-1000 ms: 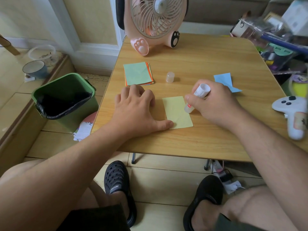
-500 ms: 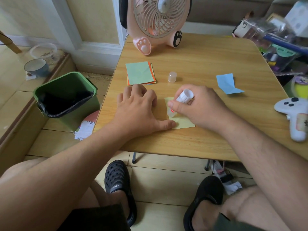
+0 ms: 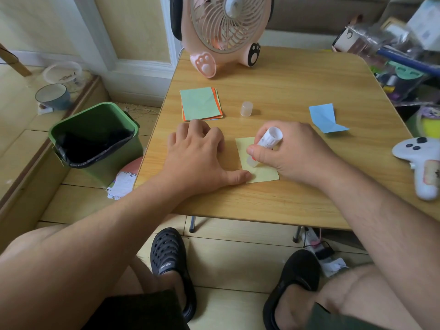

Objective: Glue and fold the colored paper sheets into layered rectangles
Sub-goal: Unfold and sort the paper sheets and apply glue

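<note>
A pale yellow paper sheet (image 3: 247, 148) lies flat on the wooden table (image 3: 285, 201). My left hand (image 3: 200, 158) rests spread on the table beside it, and its thumb presses the sheet's near left corner. My right hand (image 3: 292, 151) grips a white glue stick (image 3: 270, 138) tilted with its tip down on the sheet. The glue stick's clear cap (image 3: 246, 108) stands behind the sheet. A stack of colored sheets (image 3: 201, 104), green on top, lies further back left. A folded blue sheet (image 3: 325, 117) lies to the right.
A pink fan (image 3: 226, 32) stands at the table's back edge. A white game controller (image 3: 423, 160) lies at the right edge, with clutter (image 3: 392, 58) behind it. A green bin (image 3: 95, 136) stands on the floor to the left.
My right hand slid the glue stick from the sheet's right side leftward across it, then back a little toward the middle. My left hand stayed in place.
</note>
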